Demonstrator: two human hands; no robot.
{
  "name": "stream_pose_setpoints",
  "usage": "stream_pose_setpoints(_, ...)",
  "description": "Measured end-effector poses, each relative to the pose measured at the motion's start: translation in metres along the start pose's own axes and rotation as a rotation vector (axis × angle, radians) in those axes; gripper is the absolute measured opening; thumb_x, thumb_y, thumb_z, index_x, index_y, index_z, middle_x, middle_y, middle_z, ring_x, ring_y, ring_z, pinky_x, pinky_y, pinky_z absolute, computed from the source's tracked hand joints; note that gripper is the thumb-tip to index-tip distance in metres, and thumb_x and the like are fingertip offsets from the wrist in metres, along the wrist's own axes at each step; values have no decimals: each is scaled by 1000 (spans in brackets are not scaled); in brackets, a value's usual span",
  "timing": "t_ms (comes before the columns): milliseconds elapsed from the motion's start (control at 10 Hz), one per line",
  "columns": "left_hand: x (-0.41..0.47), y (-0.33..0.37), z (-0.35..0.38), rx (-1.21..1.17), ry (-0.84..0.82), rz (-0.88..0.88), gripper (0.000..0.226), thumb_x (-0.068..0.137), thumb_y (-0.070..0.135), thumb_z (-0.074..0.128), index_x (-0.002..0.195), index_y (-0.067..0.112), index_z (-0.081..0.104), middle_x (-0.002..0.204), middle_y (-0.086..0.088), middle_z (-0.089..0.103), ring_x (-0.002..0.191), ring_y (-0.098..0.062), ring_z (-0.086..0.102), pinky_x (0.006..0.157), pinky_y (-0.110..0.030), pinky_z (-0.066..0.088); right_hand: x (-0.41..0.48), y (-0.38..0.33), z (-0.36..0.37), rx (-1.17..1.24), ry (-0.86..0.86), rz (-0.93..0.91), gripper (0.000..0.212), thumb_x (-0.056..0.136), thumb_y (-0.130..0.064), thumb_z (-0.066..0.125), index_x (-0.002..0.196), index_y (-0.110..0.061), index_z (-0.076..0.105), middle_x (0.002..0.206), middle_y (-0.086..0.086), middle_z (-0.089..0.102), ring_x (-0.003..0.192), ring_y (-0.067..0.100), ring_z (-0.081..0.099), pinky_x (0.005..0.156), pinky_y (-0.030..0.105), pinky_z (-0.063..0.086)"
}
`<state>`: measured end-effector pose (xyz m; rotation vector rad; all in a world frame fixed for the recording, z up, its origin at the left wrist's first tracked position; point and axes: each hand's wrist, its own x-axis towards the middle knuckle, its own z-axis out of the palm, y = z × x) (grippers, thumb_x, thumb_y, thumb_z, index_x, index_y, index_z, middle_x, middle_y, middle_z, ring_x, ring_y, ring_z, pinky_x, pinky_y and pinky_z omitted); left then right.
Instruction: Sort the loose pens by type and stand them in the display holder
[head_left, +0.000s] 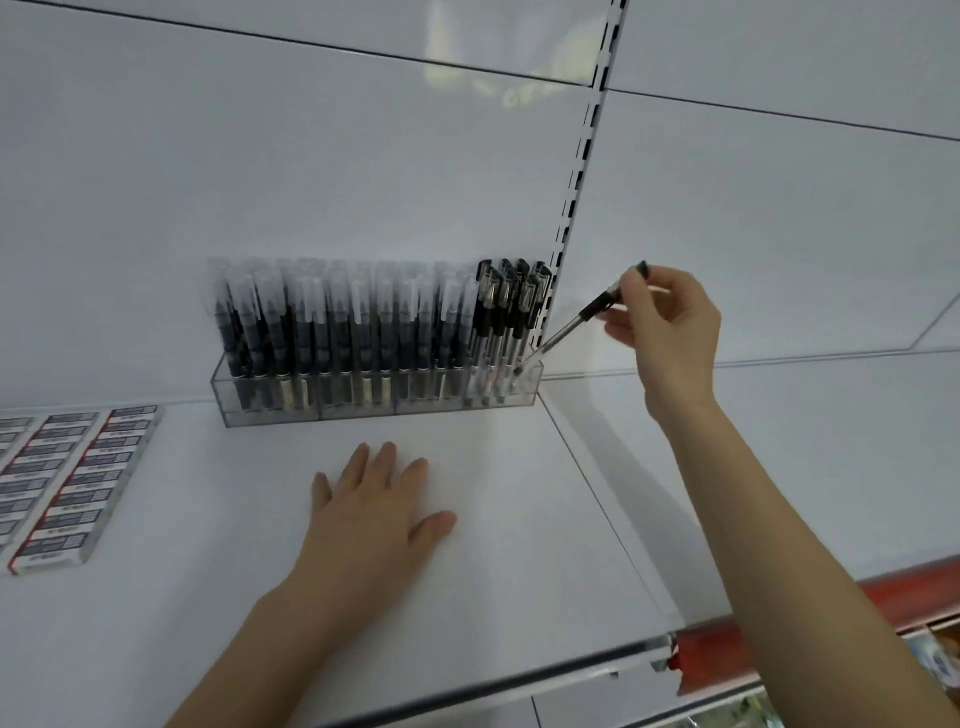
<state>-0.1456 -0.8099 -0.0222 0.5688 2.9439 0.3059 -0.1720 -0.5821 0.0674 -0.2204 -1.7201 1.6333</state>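
I see right hand (670, 322) pinching clear-barrelled, black-capped plastic pen (571, 327) near top. Pen slants down-left from fingertips, tip inside right-end compartment of clear acrylic display holder (374, 402), beside upright black-capped pens (506, 312). Left hand (374, 514) flat on white shelf (493, 597), fingers straight, gripping nothing; holder beyond fingertips.

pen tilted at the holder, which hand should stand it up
Right. The right hand pinches the pen, its tip in the right end of the holder; the left hand lies flat on the shelf, holding nothing.
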Motion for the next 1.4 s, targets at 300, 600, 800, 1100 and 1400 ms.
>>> stream_pose_setpoints(300, 1, -5, 12, -21, 23, -9, 101, 52, 67, -15, 143, 31, 12, 156, -2, 1, 143, -22, -6, 114, -49, 1, 27, 8, 26, -290, -162, -199, 2, 91, -17, 54, 92, -18, 55, 83, 3, 63, 71, 16, 65, 70, 26, 51)
stream_pose_setpoints(600, 1, -6, 14, -2, 30, -16, 81, 73, 68, -3, 143, 31, 13, 156, 0, 1, 143, -21, -6, 114, -48, 1, 29, 34, 36, -476, -300, -166, 12, 92, -19, 54, 99, -11, 58, 85, 10, 67, 65, 14, 63, 69, 25, 50)
stream_pose_setpoints(800, 1, -5, 12, 1, 36, -13, 95, 58, 67, -11, 143, 31, 13, 156, 1, 1, 144, -20, -5, 114, -47, 2, 30, 39, 37, -482, -296, -173, 7, 92, -21, 54, 97, -15, 56, 77, 1, 61, 52, -7, 58, 65, 20, 47)
stream_pose_setpoints(1100, 0, -4, 11, -15, 41, -14, 101, 51, 65, -15, 142, 32, 14, 156, 2, 1, 143, -19, -5, 114, -47, 2, 30, 42, 36, -519, -303, -141, 21, 91, -19, 56, 106, -4, 57, 88, 7, 63, 75, 20, 63, 78, 34, 50)
stream_pose_setpoints(1400, -4, -2, 1, -91, -21, -32, 51, 93, 48, 30, 139, 26, 25, 156, 2, 5, 143, -16, -3, 115, -43, 1, 1, 56, 9, -665, -386, -37, 20, 88, -17, 60, 105, -6, 62, 92, 0, 62, 84, 11, 57, 73, 13, 39)
